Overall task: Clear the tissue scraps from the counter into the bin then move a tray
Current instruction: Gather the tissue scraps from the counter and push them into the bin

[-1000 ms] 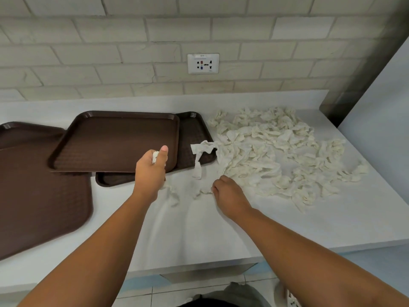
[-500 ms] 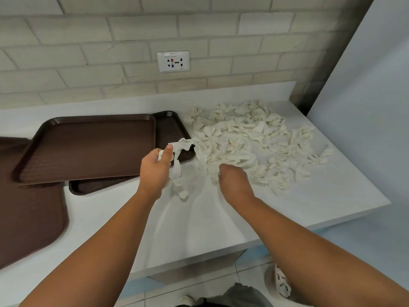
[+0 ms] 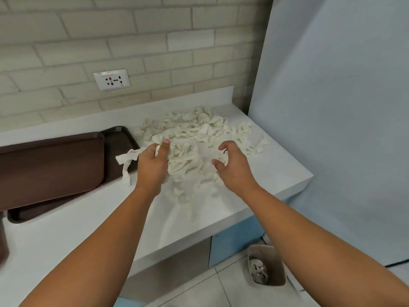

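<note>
hands [image 3: 152, 168] [image 3: 235, 168] grip tissue scraps [image 3: 194, 129] | white counter [image 3: 88, 229] | brick wall [image 3: 155, 41] | floor bin [image 3: 277, 268]

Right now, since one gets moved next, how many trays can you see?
3. The top tray lies at left; the lower tray sits under it, jutting out right; the third tray is a sliver at the left edge. Others may be hidden.

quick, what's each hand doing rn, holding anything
left hand: closed, holding a tissue strip
right hand: closed, curled round tissue scraps
</note>
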A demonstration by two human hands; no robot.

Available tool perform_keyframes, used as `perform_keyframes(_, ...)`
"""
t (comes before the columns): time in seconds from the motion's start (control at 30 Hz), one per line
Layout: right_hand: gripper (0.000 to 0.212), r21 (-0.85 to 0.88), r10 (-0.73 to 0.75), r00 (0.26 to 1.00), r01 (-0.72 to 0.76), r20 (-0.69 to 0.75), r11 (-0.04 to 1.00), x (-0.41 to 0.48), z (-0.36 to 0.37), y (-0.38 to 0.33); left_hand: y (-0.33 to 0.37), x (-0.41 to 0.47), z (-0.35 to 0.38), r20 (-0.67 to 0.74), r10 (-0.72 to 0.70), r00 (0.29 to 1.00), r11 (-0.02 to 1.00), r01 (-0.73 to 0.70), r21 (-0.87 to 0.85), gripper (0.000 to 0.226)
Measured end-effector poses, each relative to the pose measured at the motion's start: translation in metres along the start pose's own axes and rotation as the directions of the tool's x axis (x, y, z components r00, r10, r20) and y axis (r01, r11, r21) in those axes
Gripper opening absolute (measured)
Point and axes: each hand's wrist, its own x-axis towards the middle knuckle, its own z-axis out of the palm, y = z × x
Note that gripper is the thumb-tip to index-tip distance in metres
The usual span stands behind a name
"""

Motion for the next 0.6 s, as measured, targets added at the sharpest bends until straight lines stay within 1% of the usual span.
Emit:
perform_keyframes(0.1, 0.018, -0.010, 0.040, 0.998, -0.041, -0.058, 0.999, -0.025, -0.045, 0.026, 0.004, -0.026, 0.044, 0.024, 0.036, 0.999, 0.999, -0.036, 0.026, 0.044)
perform_keyframes(0.2, 0.023, -0.029, 0.089, 0.986, -0.094, -0.143, 0.995, -0.050, -0.086, 0.053, 0.004, -0.055, 0.086, 0.053, 0.044, 0.998, 0.998, -0.046, 0.039, 0.043)
perform_keyframes(0.23, 0.025, -0.001, 0.126, 0.981, -0.127, -0.151, 0.992, -0.058, -0.099, 0.063, 0.002, -0.064, 0.100, 0.072, 0.039, 0.997, 0.999, -0.041, 0.025, 0.043)
perform_keyframes(0.33, 0.033, 0.190, 0.273, 0.953, -0.246, -0.134, 0.950, -0.087, -0.134, 0.086, -0.005, -0.093, 0.141, 0.127, 0.018, 0.992, 1.000, -0.020, 0.015, 0.043)
perform_keyframes(0.37, 0.033, 0.237, 0.315, 0.940, -0.279, -0.131, 0.931, -0.097, -0.145, 0.094, -0.009, -0.102, 0.154, 0.146, 0.010, 0.989, 1.000, -0.014, 0.021, 0.043)
perform_keyframes(0.4, 0.031, 0.243, 0.346, 0.929, -0.309, -0.130, 0.920, -0.106, -0.155, 0.101, -0.013, -0.112, 0.167, 0.167, 0.001, 0.986, 1.000, -0.006, 0.030, 0.043)
perform_keyframes(0.5, 0.018, 0.089, 0.349, 0.921, -0.338, -0.173, 0.937, -0.130, -0.177, 0.135, -0.029, -0.136, 0.204, 0.234, -0.041, 0.971, 0.997, 0.026, 0.067, 0.039)
perform_keyframes(0.6, 0.012, 0.041, 0.343, 0.914, -0.342, -0.217, 0.939, -0.150, -0.188, 0.173, -0.052, -0.154, 0.237, 0.283, -0.067, 0.957, 0.991, 0.032, 0.126, 0.030)
